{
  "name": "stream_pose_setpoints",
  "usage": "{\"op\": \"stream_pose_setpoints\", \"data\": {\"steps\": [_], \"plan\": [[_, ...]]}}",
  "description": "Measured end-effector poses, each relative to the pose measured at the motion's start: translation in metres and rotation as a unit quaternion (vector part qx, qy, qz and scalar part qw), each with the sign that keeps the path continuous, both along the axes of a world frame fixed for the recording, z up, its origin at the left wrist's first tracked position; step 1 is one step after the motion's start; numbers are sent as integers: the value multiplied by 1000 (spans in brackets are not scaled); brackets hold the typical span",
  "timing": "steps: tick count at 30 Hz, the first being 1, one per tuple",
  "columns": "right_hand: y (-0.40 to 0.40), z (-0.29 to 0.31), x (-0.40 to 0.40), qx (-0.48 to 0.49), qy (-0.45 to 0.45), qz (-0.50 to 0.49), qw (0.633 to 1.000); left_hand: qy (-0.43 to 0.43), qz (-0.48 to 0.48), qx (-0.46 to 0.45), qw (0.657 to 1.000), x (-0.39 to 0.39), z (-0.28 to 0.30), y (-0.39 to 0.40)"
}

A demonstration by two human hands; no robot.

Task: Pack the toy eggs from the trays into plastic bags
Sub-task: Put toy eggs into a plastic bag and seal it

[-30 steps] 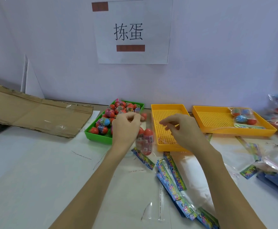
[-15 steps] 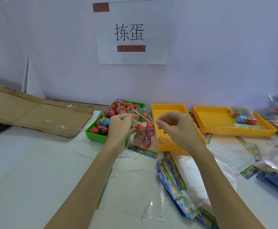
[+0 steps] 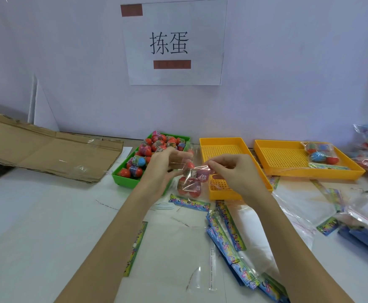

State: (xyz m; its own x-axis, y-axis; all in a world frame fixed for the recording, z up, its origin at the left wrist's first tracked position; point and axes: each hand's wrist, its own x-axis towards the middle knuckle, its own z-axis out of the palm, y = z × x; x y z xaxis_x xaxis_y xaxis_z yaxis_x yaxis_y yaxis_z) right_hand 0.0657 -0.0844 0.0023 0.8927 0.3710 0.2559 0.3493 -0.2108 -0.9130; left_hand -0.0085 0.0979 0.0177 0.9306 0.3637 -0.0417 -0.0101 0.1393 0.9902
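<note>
- My left hand (image 3: 164,169) and my right hand (image 3: 233,171) hang above the white table (image 3: 47,215), near its far side, with a clear plastic bag (image 3: 191,178) stretched between them
- The fingers (image 3: 179,155) of my left hand curl round the bag's left top edge; the thumb is blurred behind the film, so I cannot tell exactly how it presses
- My right thumb and forefinger (image 3: 211,166) pinch the bag's right top corner, the other fingers loosely curled under
- The bag hangs down from both grips, with several red toy eggs (image 3: 189,185) bunched in its lower part, below and between my fingertips, above the table surface
- Just behind my left hand stands the green tray (image 3: 124,180), full of loose eggs (image 3: 148,149), its near rim close under my wrist
- Under my right hand lies the near yellow tray (image 3: 222,149), its front wall just beside the hanging bag
- A second yellow tray (image 3: 283,154) sits further right, holding one packed bag (image 3: 319,153) in its far right corner
- Toward me, colourful header cards (image 3: 224,232) and flat empty bags (image 3: 303,206) crowd the table's right half
- The left half is open white surface as far as the flattened cardboard (image 3: 47,149) at the far left
- The wall behind carries a paper sign (image 3: 174,42)
</note>
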Motion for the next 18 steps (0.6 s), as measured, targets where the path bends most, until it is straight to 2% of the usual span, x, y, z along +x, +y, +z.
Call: {"op": "stream_pose_setpoints", "data": {"steps": [5, 8, 13, 18], "plan": [[-3, 4, -1, 23, 42, 24, 999, -10, -39, 86, 995, -3, -2, 8], [-5, 10, -5, 37, 40, 51, 997, -33, -31, 57, 997, -6, -2, 12], [-10, 21, -5, 108, 15, 21, 994, -73, -18, -35, 997, -5, 4, 15], [-18, 29, -4, 138, 25, 42, 989, -118, -36, -21, 992, -7, 7, 13]]}}
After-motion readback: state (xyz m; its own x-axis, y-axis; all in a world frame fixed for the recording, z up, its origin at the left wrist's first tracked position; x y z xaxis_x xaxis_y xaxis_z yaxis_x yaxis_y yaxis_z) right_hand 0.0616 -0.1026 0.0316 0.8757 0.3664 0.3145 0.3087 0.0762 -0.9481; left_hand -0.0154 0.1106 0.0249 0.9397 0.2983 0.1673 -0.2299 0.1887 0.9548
